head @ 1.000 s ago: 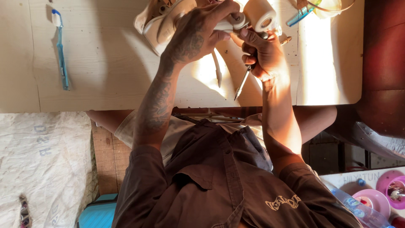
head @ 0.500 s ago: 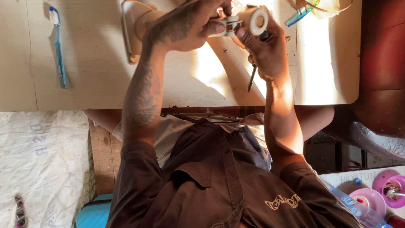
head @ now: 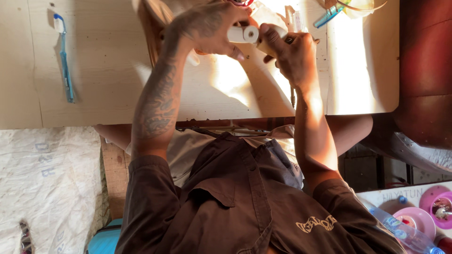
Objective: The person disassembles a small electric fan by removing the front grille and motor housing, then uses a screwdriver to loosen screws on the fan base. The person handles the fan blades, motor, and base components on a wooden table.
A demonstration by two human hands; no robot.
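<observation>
A: Surface? B: Pale wooden bench point(head: 94, 99) catching sun; blue toothbrush point(head: 63, 56) lying near its left edge.
A: Hands? B: Left hand point(head: 207, 28) and right hand point(head: 292, 54) are both grasping a white roll point(head: 245, 34) over the far edge.

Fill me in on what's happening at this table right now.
A person in a brown shirt works over a pale wooden table. The left hand grips a small white roll, which looks like tape. The right hand meets it from the other side and pinches a pale piece at the roll's end. Both hands are raised just above the tabletop. A blue toothbrush lies untouched at the table's far left, well apart from the hands.
</observation>
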